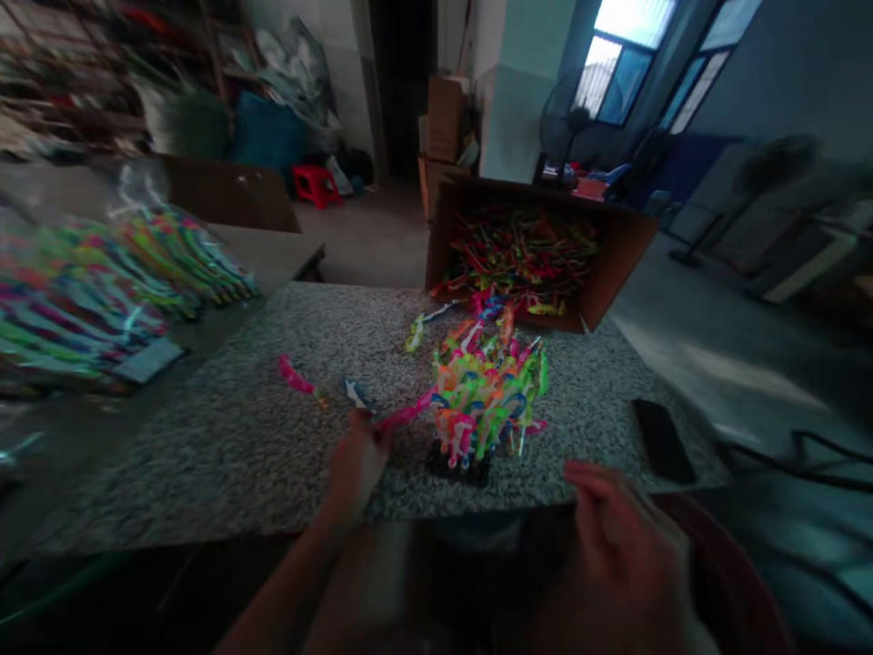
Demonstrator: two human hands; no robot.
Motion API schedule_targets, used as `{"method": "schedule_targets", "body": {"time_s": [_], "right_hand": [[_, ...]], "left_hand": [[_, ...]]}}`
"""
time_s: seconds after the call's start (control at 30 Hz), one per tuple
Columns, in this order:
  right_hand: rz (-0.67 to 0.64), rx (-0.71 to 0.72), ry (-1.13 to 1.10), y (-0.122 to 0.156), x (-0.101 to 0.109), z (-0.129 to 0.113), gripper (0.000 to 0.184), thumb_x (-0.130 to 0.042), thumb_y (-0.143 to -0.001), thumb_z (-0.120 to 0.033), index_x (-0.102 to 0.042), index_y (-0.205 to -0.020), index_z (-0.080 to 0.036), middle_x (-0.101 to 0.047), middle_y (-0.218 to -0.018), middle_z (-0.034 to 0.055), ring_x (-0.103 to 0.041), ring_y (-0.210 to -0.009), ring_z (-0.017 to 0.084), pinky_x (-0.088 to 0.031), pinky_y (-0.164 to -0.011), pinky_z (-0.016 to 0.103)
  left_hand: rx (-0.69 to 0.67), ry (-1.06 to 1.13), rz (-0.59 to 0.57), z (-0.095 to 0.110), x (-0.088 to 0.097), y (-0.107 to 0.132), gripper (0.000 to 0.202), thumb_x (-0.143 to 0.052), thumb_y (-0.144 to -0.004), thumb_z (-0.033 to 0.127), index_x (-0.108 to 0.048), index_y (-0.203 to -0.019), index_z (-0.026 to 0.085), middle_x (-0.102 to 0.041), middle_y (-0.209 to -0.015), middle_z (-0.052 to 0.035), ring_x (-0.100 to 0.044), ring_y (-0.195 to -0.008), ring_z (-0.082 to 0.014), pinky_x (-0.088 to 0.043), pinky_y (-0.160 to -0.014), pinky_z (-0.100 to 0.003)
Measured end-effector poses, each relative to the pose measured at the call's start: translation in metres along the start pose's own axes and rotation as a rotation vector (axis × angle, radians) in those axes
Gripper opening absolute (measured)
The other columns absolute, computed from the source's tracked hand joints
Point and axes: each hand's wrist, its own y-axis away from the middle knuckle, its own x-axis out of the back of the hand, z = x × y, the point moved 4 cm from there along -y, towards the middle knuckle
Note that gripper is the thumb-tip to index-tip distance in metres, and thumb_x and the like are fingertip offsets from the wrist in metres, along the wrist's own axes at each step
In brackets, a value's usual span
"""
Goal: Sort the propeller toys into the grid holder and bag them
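My left hand [358, 464] is over the left-centre of the speckled tabletop, its fingers closed around the near end of a slim pink plastic piece [409, 412], possibly a novelty pen. Just beyond the fingertips lies a blue-and-white piece [355, 393]; farther left is a pink one [296, 375] with a yellowish tip. A dense cluster of green, orange, pink and blue pieces [481, 400] stands upright on a dark base [456, 468]. To its right my right hand [627, 537], somewhat blurred, hovers at the table's front edge with fingers apart and nothing visible in it.
A cardboard box [620, 264] on its side holds a heap of similar pieces. A phone [661, 439] lies on the right of the granite-like table [238, 455]. Clear bags of bright pieces [82, 300] are at left. A red stool [317, 185] stands on the floor behind.
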Motion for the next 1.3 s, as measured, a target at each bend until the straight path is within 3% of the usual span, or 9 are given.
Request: {"method": "schedule_targets", "body": {"time_s": [0.13, 0.3, 0.43, 0.57, 0.73, 0.87, 1.0, 1.13, 1.3], "right_hand": [[-0.061, -0.152, 0.072, -0.015, 0.000, 0.047, 0.022, -0.052, -0.085, -0.034, -0.064, -0.098, -0.022, -0.070, -0.093, 0.0081, -0.066, -0.070, 0.019, -0.051, -0.060, 0.029], [-0.318, -0.229, 0.117, -0.043, -0.067, 0.065, 0.020, -0.062, -0.081, -0.034, -0.062, -0.091, -0.017, -0.067, -0.068, 0.0012, -0.061, -0.055, 0.014, -0.042, -0.054, 0.022], [-0.379, -0.246, 0.162, -0.057, -0.110, 0.060, 0.024, -0.072, -0.073, -0.040, -0.064, -0.070, -0.018, -0.064, -0.058, 0.0000, -0.059, -0.052, 0.013, -0.032, -0.046, 0.019], [-0.318, -0.286, 0.241, -0.079, -0.109, 0.073, 0.020, -0.072, -0.072, -0.033, -0.065, -0.061, -0.018, -0.063, -0.054, -0.0006, -0.056, -0.051, 0.011, -0.029, -0.046, 0.019], [-0.243, -0.315, 0.296, -0.097, -0.081, 0.093, 0.012, -0.060, -0.079, -0.022, -0.065, -0.069, -0.016, -0.065, -0.063, 0.0033, -0.058, -0.056, 0.013, -0.031, -0.050, 0.021], [-0.154, -0.324, 0.187, -0.080, -0.066, 0.087, 0.011, -0.055, -0.080, -0.024, -0.061, -0.077, -0.016, -0.065, -0.068, 0.0041, -0.058, -0.056, 0.014, -0.036, -0.051, 0.022], [-0.173, -0.456, -0.213, -0.031, -0.073, 0.060, 0.024, -0.054, -0.081, -0.039, -0.057, -0.089, -0.017, -0.065, -0.072, 0.0028, -0.060, -0.052, 0.015, -0.044, -0.049, 0.023], [-0.213, -0.474, -0.404, 0.013, -0.090, 0.023, 0.021, -0.059, -0.078, -0.039, -0.055, -0.086, -0.019, -0.065, -0.070, 0.0012, -0.064, -0.063, 0.016, -0.050, -0.060, 0.025], [-0.147, -0.502, -0.452, 0.027, -0.097, 0.010, 0.021, -0.061, -0.077, -0.038, -0.054, -0.083, -0.020, -0.067, -0.071, 0.0020, -0.065, -0.065, 0.017, -0.051, -0.063, 0.025]], "left_hand": [[0.056, 0.134, 0.024, -0.016, 0.006, -0.009, 0.054, -0.053, -0.077, 0.049, -0.049, -0.115, 0.011, -0.068, -0.077, -0.0082, -0.066, -0.076, -0.0278, -0.047, -0.064, -0.033], [-0.178, -0.101, 0.007, -0.015, 0.003, -0.018, 0.036, -0.036, -0.086, 0.042, -0.060, -0.080, 0.017, -0.060, -0.078, -0.0133, -0.060, -0.070, -0.0274, -0.044, -0.061, -0.036], [-0.230, -0.271, -0.062, -0.006, -0.008, -0.024, 0.037, -0.032, -0.088, 0.040, -0.059, -0.079, 0.017, -0.060, -0.074, -0.0126, -0.060, -0.067, -0.0269, -0.042, -0.059, -0.034], [-0.159, -0.280, -0.187, 0.000, -0.016, -0.034, 0.041, -0.038, -0.084, 0.050, -0.058, -0.071, 0.018, -0.062, -0.067, -0.0107, -0.061, -0.065, -0.0278, -0.038, -0.054, -0.032], [-0.027, 0.004, -0.245, 0.008, -0.012, -0.043, 0.041, -0.044, -0.080, 0.052, -0.062, -0.066, 0.018, -0.063, -0.063, -0.0064, -0.061, -0.065, -0.0238, -0.038, -0.055, -0.029], [0.006, 0.388, -0.165, 0.007, 0.003, -0.029, 0.040, -0.052, -0.074, 0.056, -0.066, -0.070, 0.019, -0.065, -0.062, -0.0019, -0.061, -0.065, -0.0206, -0.041, -0.054, -0.026], [-0.014, 0.598, -0.215, 0.011, 0.001, 0.001, 0.035, -0.063, -0.066, 0.052, -0.069, -0.073, 0.019, -0.067, -0.062, 0.0001, -0.060, -0.062, -0.0192, -0.046, -0.055, -0.026], [-0.020, 0.742, -0.192, 0.020, -0.009, 0.027, 0.036, -0.069, -0.062, 0.048, -0.068, -0.080, 0.017, -0.071, -0.073, -0.0013, -0.065, -0.069, -0.0196, -0.052, -0.065, -0.029], [-0.066, 0.734, -0.183, 0.025, -0.023, 0.034, 0.032, -0.070, -0.062, 0.047, -0.067, -0.072, 0.017, -0.072, -0.069, -0.0018, -0.066, -0.065, -0.0197, -0.053, -0.064, -0.029]]}}
